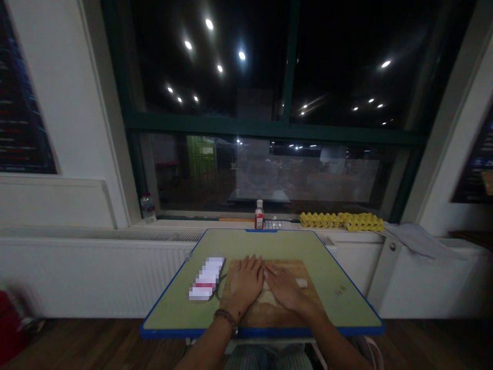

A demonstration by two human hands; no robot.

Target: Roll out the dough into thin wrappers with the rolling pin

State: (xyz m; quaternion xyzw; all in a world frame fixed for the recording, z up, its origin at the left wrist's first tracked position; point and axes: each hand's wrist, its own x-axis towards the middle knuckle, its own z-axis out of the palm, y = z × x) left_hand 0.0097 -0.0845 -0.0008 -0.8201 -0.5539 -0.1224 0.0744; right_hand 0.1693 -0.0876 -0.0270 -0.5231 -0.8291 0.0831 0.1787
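Observation:
On a wooden board (285,319) lies a flat, pale sheet that looks like dough (268,298). My left hand (246,280) rests over its left part, palm down with the fingers stretched forward and slightly spread. Beside it, my right hand (283,285) lies flat, its fingers angled towards the left one. A short white piece with a rounded end (301,282) sticks out past the right hand; the hands may cover the rest of it, and its kind is unclear. A beaded bracelet (226,316) circles my left wrist.
The board sits on a small green table with a blue rim (346,308). A phone (207,278) lies left of the board. Behind, the windowsill holds a red-labelled bottle (259,216), yellow egg trays (341,221) and a clear bottle (147,208). A cloth (418,239) lies to the right.

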